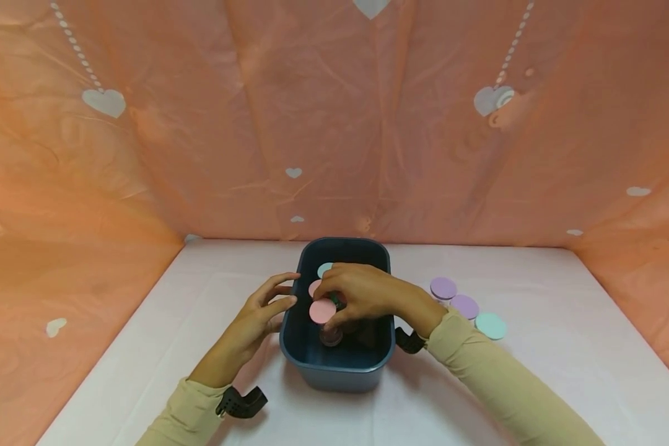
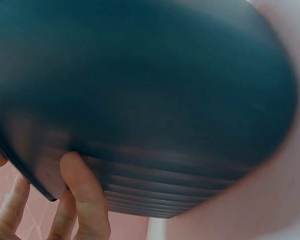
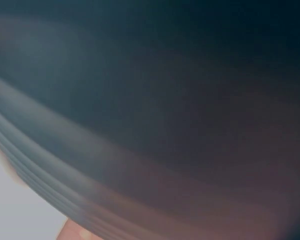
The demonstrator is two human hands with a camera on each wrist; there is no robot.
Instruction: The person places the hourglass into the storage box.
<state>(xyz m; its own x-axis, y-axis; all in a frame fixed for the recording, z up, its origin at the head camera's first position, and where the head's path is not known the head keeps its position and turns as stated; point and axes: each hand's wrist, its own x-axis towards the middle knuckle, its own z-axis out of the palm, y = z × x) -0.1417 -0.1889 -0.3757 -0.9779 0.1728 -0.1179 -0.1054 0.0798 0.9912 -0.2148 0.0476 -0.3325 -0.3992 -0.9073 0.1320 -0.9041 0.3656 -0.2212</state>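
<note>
A dark blue plastic bin point(image 1: 345, 379) stands on the table, with several small lidded jars inside. My right hand point(image 1: 368, 290) reaches into it over the right rim, thumb and fingertips pinching a pink-lidded jar point(image 1: 323, 311). Partly covered by that hand are another pink lid point(image 1: 314, 287) and a pale blue lid point(image 1: 324, 269). At the left side of the bin, my left hand point(image 1: 259, 316) rests its spread fingers against the outer wall near the rim. The left wrist view shows those fingers point(image 2: 85, 195) on the ribbed wall. Bin wall point(image 3: 140, 125) fills the right wrist view, hiding the held jar.
Right of the bin, beside the right forearm, two purple-lidded jars point(image 1: 443, 287) and a mint-lidded jar point(image 1: 490, 326) stand in a slanting row. The white table point(image 1: 245, 260) ends at a pink-orange sheet point(image 1: 323, 124) with hearts, which also closes both sides.
</note>
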